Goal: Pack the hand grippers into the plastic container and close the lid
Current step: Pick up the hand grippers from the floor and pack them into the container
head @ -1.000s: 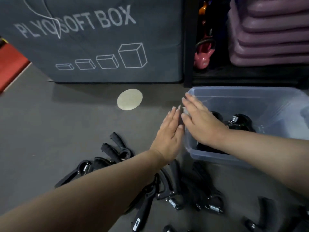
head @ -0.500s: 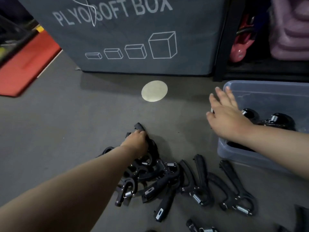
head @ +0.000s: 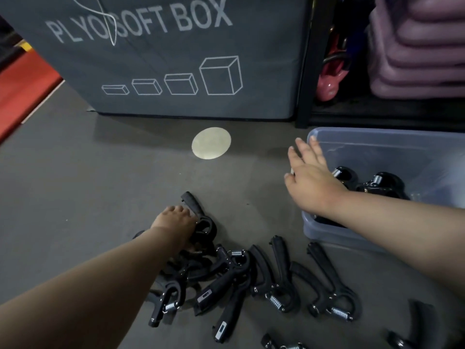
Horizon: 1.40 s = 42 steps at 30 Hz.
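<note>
Head view of a grey gym floor. A scattered pile of black plastic hand grippers with steel coil springs lies on the floor in the lower centre, just left of and in front of a translucent grey plastic container, which stands open at right. More black hand grippers inside the container rest against its near wall. The left hand reaches into the far end of the pile, fingers curled down around one black gripper handle that juts away from it; whether the fingers are fully closed on the handle cannot be told. The right hand hangs flat over the container's left rim, fingers spread apart and holding nothing. Behind stand a dark grey padded box printed "PLYO SOFT BOX", a pale round floor marker, a pink kettlebell and stacked mauve mats; a red floor strip shows at left.
</note>
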### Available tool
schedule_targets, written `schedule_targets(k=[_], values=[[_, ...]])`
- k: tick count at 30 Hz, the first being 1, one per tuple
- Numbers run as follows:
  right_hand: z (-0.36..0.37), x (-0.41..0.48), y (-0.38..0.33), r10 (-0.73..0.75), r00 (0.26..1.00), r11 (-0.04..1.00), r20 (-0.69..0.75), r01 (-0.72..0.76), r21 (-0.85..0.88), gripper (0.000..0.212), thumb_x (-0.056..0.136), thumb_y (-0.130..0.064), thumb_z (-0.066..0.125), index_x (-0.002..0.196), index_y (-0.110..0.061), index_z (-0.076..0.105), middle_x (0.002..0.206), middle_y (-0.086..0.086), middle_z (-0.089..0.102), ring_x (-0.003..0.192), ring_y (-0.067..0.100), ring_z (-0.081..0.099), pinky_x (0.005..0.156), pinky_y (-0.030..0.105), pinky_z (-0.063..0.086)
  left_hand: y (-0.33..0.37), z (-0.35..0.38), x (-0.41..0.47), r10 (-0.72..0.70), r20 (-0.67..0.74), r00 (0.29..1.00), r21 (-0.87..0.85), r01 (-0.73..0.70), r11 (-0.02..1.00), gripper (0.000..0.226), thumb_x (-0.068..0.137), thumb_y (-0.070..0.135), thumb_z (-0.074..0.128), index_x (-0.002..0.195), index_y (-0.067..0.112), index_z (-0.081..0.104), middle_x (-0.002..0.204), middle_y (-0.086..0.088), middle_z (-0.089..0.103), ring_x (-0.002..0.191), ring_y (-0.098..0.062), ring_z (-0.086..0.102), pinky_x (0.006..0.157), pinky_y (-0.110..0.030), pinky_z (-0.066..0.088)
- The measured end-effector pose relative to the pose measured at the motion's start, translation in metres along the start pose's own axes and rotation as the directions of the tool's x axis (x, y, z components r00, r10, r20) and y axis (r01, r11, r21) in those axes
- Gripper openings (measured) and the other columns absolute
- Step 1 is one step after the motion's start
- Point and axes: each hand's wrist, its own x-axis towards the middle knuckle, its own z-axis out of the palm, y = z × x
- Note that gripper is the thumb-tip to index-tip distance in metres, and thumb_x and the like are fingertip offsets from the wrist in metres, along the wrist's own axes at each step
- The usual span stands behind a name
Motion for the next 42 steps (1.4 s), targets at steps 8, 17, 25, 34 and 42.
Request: schedule_targets(k=[8,17,25,34,42], values=[[-0.001,0.001,0.002,-0.012,1.000,0.998,0.023,0.011,0.060,0.064,0.101,-0.027,0.031,0.158,-0.014,0.004,0.161,-0.012,-0.022,0.141,0.008,-0.036,0.116,0.032,-0.007,-0.022,-0.092,-0.004,-0.136,-0.019,0.990,-0.672,0.088,0.735,0.042,0.085,0.059,0.063,0.087,0.017,0.064,0.074,-0.002,0.062,0.057,-0.017,0.055,0.050,-0.021,0.040],[-0.003,0.002,0.007,-0.053,0.998,0.987,0.020,0.050,0.154,0.062,0.101,-0.022,0.034,0.157,-0.013,0.010,0.162,-0.013,-0.018,0.141,0.005,-0.034,0.111,0.026,-0.010,0.033,-0.158,-0.017,0.162,-0.091,0.983,-0.867,0.002,-0.498,0.043,0.098,0.057,0.039,0.088,0.016,0.048,0.107,-0.014,0.074,0.069,-0.021,0.063,0.065,-0.030,0.056],[-0.017,0.001,0.013,-0.061,0.998,0.921,-0.010,0.060,0.385,0.050,0.104,-0.023,0.040,0.152,-0.013,0.032,0.164,-0.009,0.006,0.148,0.004,-0.014,0.120,0.031,-0.002,0.050,-0.184,-0.009,0.066,-0.048,0.997,-0.683,0.015,-0.730,0.045,0.095,0.039,0.040,0.083,0.011,0.073,0.082,-0.011,0.059,0.079,-0.035,0.067,0.091,-0.051,0.051],[-0.040,-0.022,0.012,-0.034,0.998,0.629,-0.058,0.066,0.775,0.030,0.099,-0.037,0.052,0.127,-0.027,0.054,0.120,-0.013,0.066,0.113,-0.003,0.059,0.103,0.023,0.041,0.096,-0.209,-0.016,-0.205,-0.309,0.929,-0.893,-0.358,-0.273,0.028,0.093,0.024,0.050,0.117,0.020,0.065,0.130,0.000,0.055,0.113,-0.008,0.056,0.093,-0.021,0.046],[-0.058,-0.036,0.044,0.276,0.958,0.671,-0.076,-0.136,0.729,0.021,0.095,-0.027,0.056,0.114,-0.019,0.053,0.101,0.012,0.071,0.090,0.027,0.068,0.080,0.046,0.055,0.129,-0.228,-0.024,0.015,-0.478,0.879,-0.873,-0.473,-0.119,0.061,0.085,-0.014,0.041,0.136,0.014,0.057,0.154,0.008,0.026,0.127,0.014,0.031,0.097,0.004,0.026]])
